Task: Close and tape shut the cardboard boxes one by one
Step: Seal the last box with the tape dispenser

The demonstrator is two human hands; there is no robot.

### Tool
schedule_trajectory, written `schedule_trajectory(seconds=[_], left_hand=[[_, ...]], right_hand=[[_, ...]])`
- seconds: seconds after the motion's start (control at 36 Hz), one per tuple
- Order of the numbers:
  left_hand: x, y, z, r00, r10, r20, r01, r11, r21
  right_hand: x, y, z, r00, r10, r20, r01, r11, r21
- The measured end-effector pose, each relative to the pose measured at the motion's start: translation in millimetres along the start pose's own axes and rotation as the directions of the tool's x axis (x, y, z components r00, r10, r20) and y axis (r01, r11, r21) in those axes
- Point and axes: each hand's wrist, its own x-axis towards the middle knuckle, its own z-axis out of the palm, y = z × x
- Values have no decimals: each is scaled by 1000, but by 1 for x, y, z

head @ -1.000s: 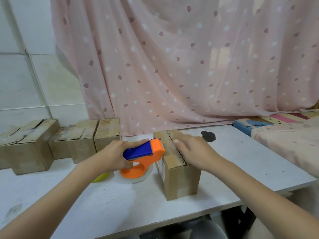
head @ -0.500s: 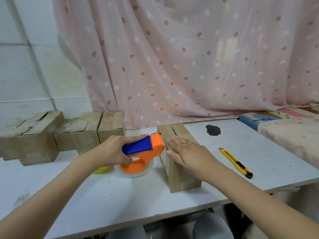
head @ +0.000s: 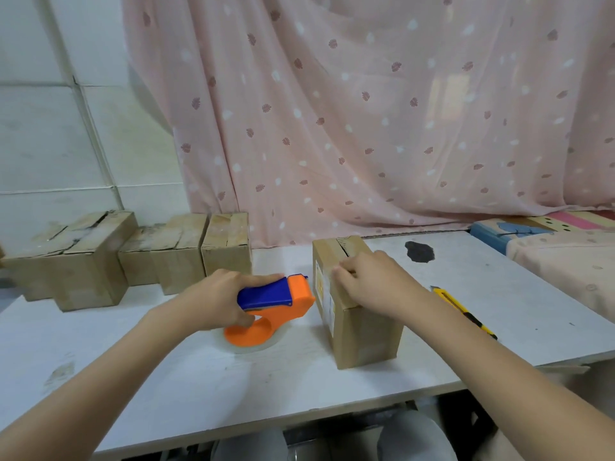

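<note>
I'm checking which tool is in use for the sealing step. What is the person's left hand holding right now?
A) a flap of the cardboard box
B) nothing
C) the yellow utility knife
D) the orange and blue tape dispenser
D: the left hand grips the blue handle of the orange and blue tape dispenser, while the yellow utility knife lies untouched on the table, right of the cardboard box.

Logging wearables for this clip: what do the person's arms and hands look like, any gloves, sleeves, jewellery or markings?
Both forearms are bare up to the frame's edge: no sleeves show. The left hand and the right hand wear no gloves. No rings, watch, bracelet or bandage is visible on either wrist or on the fingers that show. No tattoos or other markings can be made out. Nails look short and unpainted, though the picture is slightly soft.
</note>
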Motion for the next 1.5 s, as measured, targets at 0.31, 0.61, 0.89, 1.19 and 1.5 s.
schedule_trajectory(seconds=[0.31, 0.61, 0.89, 1.19, 1.5], left_hand=[[7, 0, 3, 1000, 17, 12, -18, 999, 41], [9, 0, 4, 1000, 22, 5, -23, 998, 55], [11, 8, 0, 999, 9, 36, -12, 997, 70], [2, 21, -1, 1000, -8, -19, 6, 997, -73], [4, 29, -9, 998, 19, -52, -25, 994, -105]], right_hand=[[62, -28, -10, 868, 383, 316, -343, 923, -176], [66, -49, -30, 776, 375, 506, -89, 861, -501], [71, -59, -34, 694, 462, 552, -136, 837, -530], [69, -14, -57, 665, 495, 559, -422, 867, -266], [71, 23, -55, 591, 479, 649, -651, 759, 32]])
